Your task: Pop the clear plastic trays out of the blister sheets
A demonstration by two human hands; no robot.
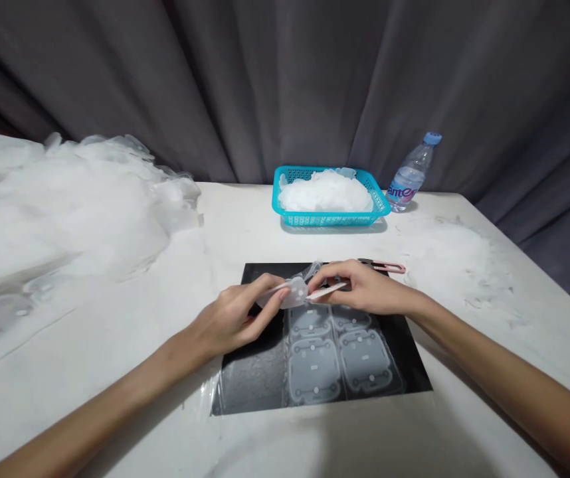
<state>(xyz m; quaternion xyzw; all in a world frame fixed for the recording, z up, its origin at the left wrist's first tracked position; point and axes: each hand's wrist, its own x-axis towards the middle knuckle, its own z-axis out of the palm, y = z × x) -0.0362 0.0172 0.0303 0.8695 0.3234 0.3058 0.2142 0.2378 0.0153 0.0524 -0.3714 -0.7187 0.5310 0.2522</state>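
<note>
Between the thumb and fingers of my left hand (240, 309) is a translucent white plastic piece (295, 292), raised over a black mat (250, 385). My right hand (352, 285) pinches a slim white pointed strip (325, 291), its tip close to that piece; its exact kind is unclear. Under my hands, a clear film sheet with several rounded-square plastic parts (313, 372) lies on the mat, its upper part hidden by my hands. Behind my right hand rests a pink-handled tool (389, 267), its dark end partly covered.
A blue basket (332, 219) of white translucent pieces stands at the back, beside a water bottle (409, 176). At left lies a large heap of translucent plastic pieces (90, 199). A flatter whitish pile (457, 262) is at right. A grey curtain (285, 86) hangs behind the white table (245, 219).
</note>
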